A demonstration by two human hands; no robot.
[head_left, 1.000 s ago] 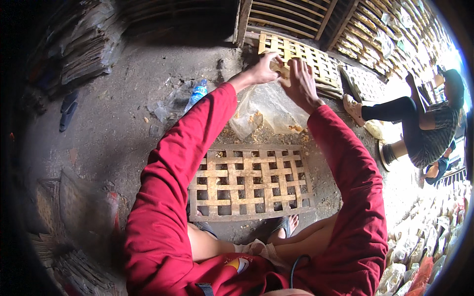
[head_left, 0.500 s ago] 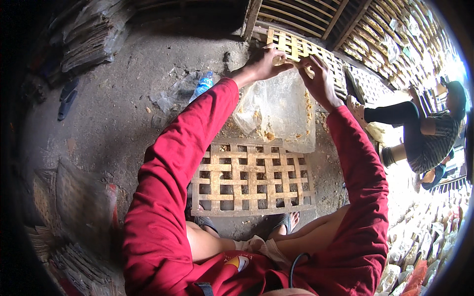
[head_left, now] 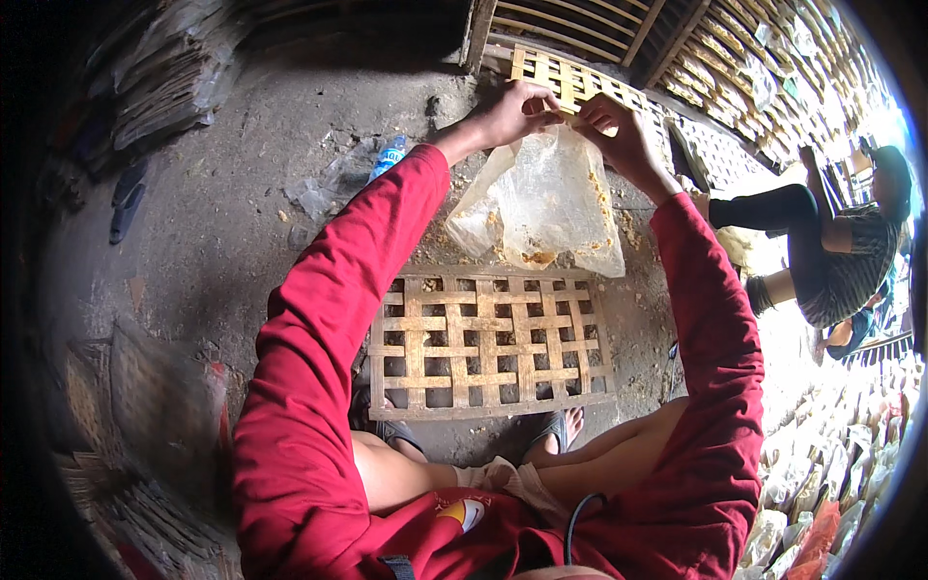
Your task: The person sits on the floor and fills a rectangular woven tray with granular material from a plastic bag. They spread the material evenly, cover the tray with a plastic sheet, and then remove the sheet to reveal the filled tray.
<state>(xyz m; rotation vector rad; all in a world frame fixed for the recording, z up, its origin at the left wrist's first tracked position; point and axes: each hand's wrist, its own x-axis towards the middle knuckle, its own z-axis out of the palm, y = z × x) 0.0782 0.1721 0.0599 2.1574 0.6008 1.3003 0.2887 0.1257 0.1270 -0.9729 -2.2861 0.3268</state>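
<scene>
Both arms reach forward, and a clear plastic bag [head_left: 546, 198] hangs between my hands, its upper edge pinched. My left hand [head_left: 517, 113] is closed on the bag's top edge. Close beside it, my right hand [head_left: 619, 133] grips the same edge with bent fingers. Yellowish-brown crumbs cling along the bag's lower and right sides, and its bottom flares over the ground. Nearer to me, a woven bamboo rack [head_left: 488, 340] lies in front of my feet, its open lattice showing the floor beneath.
A water bottle [head_left: 389, 158] lies on crumpled plastic at the left. Another lattice rack [head_left: 575, 82] is beyond my hands. At the right sits a person [head_left: 841, 251]; stacked racks [head_left: 764, 77] rise behind. Many plastic bags [head_left: 831, 464] fill the lower right. Flat stacks [head_left: 169, 72] stand far left.
The bag has swung and spread, its lower edge lifting slightly off the near rack. My hands have come a little closer together, still gripping its top edge.
</scene>
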